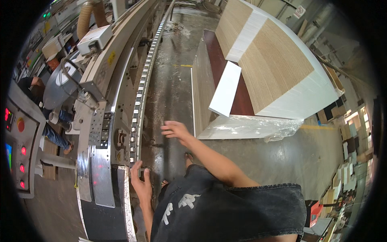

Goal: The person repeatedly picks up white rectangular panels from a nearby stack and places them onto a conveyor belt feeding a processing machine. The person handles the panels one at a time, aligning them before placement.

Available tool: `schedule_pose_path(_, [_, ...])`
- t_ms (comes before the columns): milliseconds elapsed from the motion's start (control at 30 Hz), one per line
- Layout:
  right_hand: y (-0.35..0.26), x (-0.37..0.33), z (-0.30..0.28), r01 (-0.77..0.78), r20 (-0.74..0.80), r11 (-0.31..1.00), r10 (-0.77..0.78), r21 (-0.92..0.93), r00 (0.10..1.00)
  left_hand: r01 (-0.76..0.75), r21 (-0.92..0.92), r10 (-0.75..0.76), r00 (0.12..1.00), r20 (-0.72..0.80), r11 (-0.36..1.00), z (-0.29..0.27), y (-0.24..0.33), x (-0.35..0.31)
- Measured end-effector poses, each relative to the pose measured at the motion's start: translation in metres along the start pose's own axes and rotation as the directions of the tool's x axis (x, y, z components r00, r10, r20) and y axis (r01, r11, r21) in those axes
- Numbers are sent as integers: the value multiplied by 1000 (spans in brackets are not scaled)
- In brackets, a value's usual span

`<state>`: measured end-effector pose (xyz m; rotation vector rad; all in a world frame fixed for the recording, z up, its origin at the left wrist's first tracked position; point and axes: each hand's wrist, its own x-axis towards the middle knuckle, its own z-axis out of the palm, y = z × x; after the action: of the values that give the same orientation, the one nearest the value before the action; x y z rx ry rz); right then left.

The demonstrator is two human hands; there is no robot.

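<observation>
Left hand (pixel 142 186): fingers parted from the thumb, grasping nothing visible, beside the near end of the machine's roller strip (pixel 140 94); whether the fingertips touch it cannot be told from this angle. Right hand (pixel 176 131): empty, fingers loosely spread, above the floor (pixel 173 52) between the strip and a film-wrapped stack (pixel 234 129), on whose dark red board (pixel 243 104) a white panel (pixel 226 90) rests.

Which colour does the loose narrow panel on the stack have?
The panel is white, best seen in the head view.
</observation>
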<state>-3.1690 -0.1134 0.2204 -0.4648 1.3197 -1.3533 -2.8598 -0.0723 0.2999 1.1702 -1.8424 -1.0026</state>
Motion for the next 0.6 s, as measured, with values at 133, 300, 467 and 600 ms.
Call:
schedule_pose_path(133, [56,-32,-165,261,-610,965,-217,-18,762,223,-198,-199,971,134,955,36,12,-16])
schedule_pose_path(300, [19,-59,-250,-202,-608,575,-729,-793,314,227,-177,-214,973,93,958,92,32,-18])
schedule_pose_path(467, [1,-41,-308,-63,-451,536,-634,-842,629,256,-284,-212,961,176,924,176,70,-15])
schedule_pose_path(600, [-5,-48,-322,-6,-424,559,-623,-829,657,333,-126,-258,878,403,934,223,107,-19])
